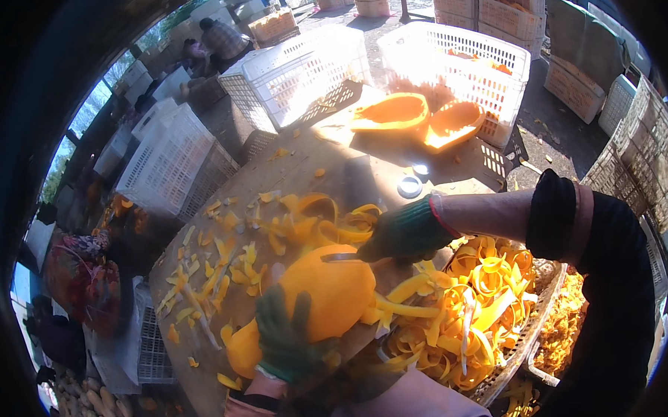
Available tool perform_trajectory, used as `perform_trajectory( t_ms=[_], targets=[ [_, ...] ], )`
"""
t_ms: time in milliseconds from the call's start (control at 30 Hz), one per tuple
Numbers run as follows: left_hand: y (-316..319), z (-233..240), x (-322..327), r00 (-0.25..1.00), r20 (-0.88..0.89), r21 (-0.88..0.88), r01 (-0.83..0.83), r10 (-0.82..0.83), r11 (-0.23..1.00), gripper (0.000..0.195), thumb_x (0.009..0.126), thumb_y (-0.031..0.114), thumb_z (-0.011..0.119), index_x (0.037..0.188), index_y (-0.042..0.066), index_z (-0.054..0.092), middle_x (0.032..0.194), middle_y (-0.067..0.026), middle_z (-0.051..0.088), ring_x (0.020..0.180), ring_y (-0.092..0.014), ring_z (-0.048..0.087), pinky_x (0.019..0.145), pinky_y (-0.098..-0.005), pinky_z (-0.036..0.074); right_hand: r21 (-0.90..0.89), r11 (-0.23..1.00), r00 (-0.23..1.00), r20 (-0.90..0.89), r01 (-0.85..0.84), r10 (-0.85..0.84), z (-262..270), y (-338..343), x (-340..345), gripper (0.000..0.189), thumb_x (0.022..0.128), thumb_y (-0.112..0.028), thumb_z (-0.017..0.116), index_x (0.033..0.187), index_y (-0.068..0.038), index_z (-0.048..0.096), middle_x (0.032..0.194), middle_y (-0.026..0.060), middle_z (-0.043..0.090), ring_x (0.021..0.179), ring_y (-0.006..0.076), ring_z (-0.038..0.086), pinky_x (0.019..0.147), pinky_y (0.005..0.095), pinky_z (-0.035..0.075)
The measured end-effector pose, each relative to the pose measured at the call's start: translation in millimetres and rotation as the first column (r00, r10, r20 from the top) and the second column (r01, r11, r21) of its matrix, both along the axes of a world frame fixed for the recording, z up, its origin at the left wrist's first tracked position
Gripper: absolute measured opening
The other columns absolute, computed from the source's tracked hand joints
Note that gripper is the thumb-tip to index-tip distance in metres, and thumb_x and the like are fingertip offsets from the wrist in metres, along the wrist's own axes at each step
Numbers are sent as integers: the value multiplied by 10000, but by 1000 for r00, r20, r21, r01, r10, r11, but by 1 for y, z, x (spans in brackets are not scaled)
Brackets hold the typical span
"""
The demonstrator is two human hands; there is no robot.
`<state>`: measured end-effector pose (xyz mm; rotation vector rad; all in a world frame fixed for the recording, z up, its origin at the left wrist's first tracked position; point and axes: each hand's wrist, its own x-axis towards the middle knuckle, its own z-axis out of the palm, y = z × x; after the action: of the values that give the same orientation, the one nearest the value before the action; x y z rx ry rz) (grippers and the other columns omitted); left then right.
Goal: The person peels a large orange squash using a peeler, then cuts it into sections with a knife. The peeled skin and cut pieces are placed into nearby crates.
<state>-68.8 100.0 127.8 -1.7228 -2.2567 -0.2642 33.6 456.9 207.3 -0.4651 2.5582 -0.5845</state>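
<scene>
A peeled orange butternut squash lies on its side on a brown board-topped table. My left hand, in a green glove, grips it from the near left with fingers spread over its surface. The narrower end juts out at the lower left. In my right hand, also gloved in green, is a bladed tool; its metal blade rests at the top of the squash, and the handle is hidden in my fist. Curled strips of peel are strewn beyond and left of the squash.
A crate heaped with peelings sits at the table's right edge. Two hollowed squash halves lie at the far end, with a round metal lid nearer. White plastic crates surround the table. People crouch at the left.
</scene>
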Motion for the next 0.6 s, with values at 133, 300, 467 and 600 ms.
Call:
perform_trajectory(
  t_ms=[133, 300, 467, 600],
  targets=[
    [2, 2, 1, 998, -24, 48, 53, -52, 997, 1100, 724, 740, 755, 1555, 137, 358, 1491, -330, 369, 1337, -540, 411, 1110, -662, 322, -6, 988, 968, -200, 152, -150, 10, -11, -16, 434, 889, -102, 683, 1295, -14, 556, 1041, 218, 706, 983, 364, 701, 794, 467, 541],
    [3, 3, -7, 999, 23, 70, 41, -43, 997, 1152, 678, 738, 790, 1557, 135, 355, 1481, -333, 382, 1337, -538, 416, 1111, -663, 325, -113, 815, 820, 2, 569, -572, -16, -86, 41, 412, 1062, -350, 447, 1316, -51, 574, 1111, 237, 680, 887, 352, 701, 840, 442, 535],
    [17, 12, -27, 998, 63, 69, 7, -11, 998, 1174, 634, 714, 828, 1539, 120, 374, 1440, -316, 426, 1294, -526, 459, 1082, -628, 385, -395, 611, 695, 108, 686, -710, -43, -130, 117, 556, 1068, -382, 471, 1574, -158, 411, 1311, 265, 632, 1118, 375, 680, 1036, 424, 487],
    [30, 22, -41, 983, 182, 82, -35, 20, 996, 1143, 627, 682, 841, 1516, 110, 408, 1366, -265, 485, 1207, -478, 533, 1000, -558, 474, -570, 505, 519, -155, 648, -841, -70, -100, 65, 523, 1058, -356, 495, 1527, -129, 462, 1199, 258, 685, 1044, 371, 697, 926, 416, 527]
  ],
)
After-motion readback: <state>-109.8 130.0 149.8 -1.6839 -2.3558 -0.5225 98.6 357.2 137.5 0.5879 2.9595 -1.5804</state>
